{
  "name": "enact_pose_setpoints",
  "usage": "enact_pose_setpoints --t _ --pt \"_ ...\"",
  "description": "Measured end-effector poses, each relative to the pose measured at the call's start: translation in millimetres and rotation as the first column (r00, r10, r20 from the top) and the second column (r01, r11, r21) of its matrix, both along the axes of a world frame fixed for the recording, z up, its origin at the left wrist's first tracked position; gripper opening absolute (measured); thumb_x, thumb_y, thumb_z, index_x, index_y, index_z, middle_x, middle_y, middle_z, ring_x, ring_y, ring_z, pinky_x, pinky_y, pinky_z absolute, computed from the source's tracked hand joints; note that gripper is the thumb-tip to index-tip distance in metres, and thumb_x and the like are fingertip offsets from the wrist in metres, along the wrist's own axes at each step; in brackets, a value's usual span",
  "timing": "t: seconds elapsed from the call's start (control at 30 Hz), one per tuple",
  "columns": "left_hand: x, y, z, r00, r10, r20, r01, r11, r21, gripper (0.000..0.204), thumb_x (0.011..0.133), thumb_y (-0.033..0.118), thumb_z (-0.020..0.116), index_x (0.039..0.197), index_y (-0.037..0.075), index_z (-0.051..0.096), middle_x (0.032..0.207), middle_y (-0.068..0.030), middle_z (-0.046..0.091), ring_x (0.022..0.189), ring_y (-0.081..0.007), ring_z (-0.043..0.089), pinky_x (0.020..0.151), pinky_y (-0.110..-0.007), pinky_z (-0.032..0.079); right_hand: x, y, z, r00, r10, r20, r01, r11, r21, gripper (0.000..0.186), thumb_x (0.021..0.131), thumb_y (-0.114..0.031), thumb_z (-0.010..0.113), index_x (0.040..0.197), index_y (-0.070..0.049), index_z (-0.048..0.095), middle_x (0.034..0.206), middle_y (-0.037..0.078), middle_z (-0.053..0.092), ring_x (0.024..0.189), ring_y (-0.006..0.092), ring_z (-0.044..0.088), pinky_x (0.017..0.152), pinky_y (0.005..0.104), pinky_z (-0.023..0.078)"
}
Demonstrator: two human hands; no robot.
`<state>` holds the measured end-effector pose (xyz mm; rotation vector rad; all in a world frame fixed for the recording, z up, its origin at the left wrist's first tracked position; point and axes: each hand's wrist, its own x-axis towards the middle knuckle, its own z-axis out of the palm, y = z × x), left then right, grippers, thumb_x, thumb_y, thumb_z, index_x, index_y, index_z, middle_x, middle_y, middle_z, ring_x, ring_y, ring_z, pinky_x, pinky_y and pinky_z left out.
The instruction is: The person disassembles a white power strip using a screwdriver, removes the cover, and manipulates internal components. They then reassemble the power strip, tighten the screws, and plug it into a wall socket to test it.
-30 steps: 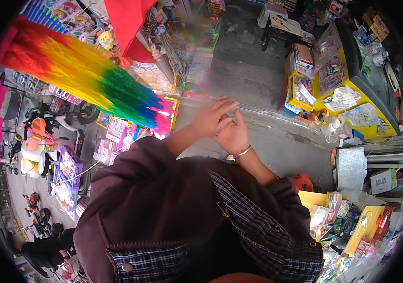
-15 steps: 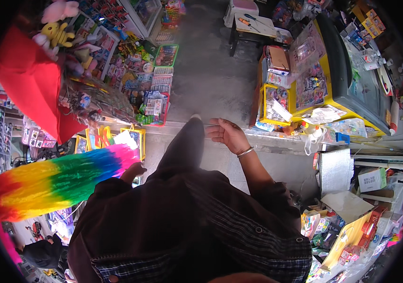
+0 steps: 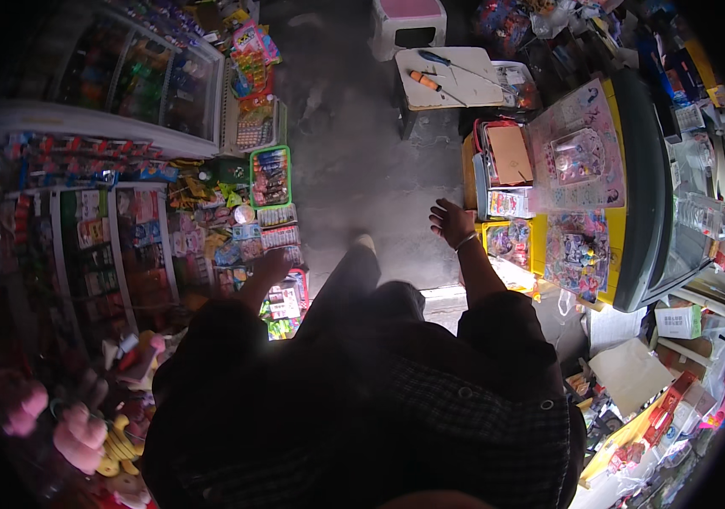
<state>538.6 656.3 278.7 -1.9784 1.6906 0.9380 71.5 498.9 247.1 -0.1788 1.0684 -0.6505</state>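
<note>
My right hand [image 3: 452, 224] hangs in the air over the floor with its fingers apart and nothing in it. It is nearest to a yellow-edged basket [image 3: 511, 242] of small packets. On the other side, my left hand [image 3: 271, 265] is dark and smeared, close above the packaged goods beside the aisle; its fingers do not show clearly. A red-rimmed basket [image 3: 301, 284] of small packets is right beside it. Between the hands, one leg is stretched forward, its light shoe tip [image 3: 366, 243] on the grey floor.
Ahead right, a small table [image 3: 474, 59] bears an orange-handled screwdriver [image 3: 424, 80] and a dark-handled one [image 3: 435, 57]. Behind it is a pink-topped stool [image 3: 409, 8]. A yellow-and-dark chest case [image 3: 646, 254] borders the right. Left are a green-rimmed tray [image 3: 271, 205] and a glass-door cooler [image 3: 214, 110].
I have stepped forward past the doorway; the rainbow-coloured cloth and red fabric have left view. The small table appears closer. My right hand has swung out to the right, and my left hand has come forward.
</note>
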Motion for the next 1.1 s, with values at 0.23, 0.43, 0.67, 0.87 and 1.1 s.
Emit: enact_pose_setpoints --t 0.23,0.43,0.67,0.87,1.1 --pt "-110.3 -352.5 62.4 0.937 -0.324 -0.135 0.205 0.818 -0.538 0.020 0.084 0.023 0.057 0.097 0.008 0.060 0.099 -0.0173 0.061 0.093 -0.0388 0.060 0.079 -0.048 0.049 29.6 -175.9 14.7 0.983 -0.151 -0.106 0.158 0.986 0.055 0.035 0.093 -0.037 0.056 0.117 -0.012 0.057 0.098 0.002 0.064 0.078 0.0169 0.061 0.064 0.0345 0.048" --pt "-218.9 -546.0 28.2 0.861 -0.484 -0.155 0.371 0.807 -0.459 0.032 0.085 0.019 0.062 0.116 0.011 0.059 0.118 -0.0147 0.056 0.110 -0.0342 0.054 0.091 -0.043 0.047 56.7 -314.4 -48.6 0.921 -0.319 -0.222 0.357 0.921 0.157 0.042 0.089 -0.043 0.060 0.110 -0.007 0.060 0.092 0.006 0.068 0.072 0.0184 0.065 0.056 0.0347 0.049" --pt "-285.0 -668.8 -69.3 0.761 -0.638 -0.120 0.522 0.710 -0.473 0.042 0.082 0.021 0.066 0.120 0.008 0.055 0.121 -0.0148 0.053 0.112 -0.0345 0.053 0.093 -0.042 0.045 77.0 -371.6 -116.5 0.800 -0.093 -0.593 0.205 0.971 0.125 0.048 0.078 -0.048 0.071 0.088 -0.001 0.064 0.071 0.007 0.067 0.055 0.0184 0.064 0.045 0.0280 0.045" --pt "-297.6 -718.8 -115.6 0.503 -0.859 -0.094 0.801 0.504 -0.321 0.042 0.082 0.020 0.065 0.119 0.006 0.051 0.118 -0.0172 0.054 0.106 -0.0360 0.054 0.090 -0.045 0.045 103.2 -389.5 -114.0 0.667 -0.510 -0.543 0.714 0.646 0.269 0.035 0.076 -0.035 0.071 0.086 -0.003 0.064 0.077 0.006 0.066 0.057 0.0165 0.064 0.048 0.0276 0.046" --pt "-246.2 -739.4 -78.5 0.342 -0.669 -0.660 0.643 0.679 -0.354 0.036 0.087 0.016 0.058 0.115 -0.001 0.043 0.099 -0.0242 0.056 0.090 -0.0410 0.057 0.079 -0.046 0.046 148.2 -366.7 -62.8 0.233 -0.839 -0.492 0.960 0.279 -0.022 0.025 0.083 -0.022 0.059 0.099 -0.002 0.058 0.091 0.010 0.066 0.080 0.0215 0.068 0.064 0.0307 0.053"
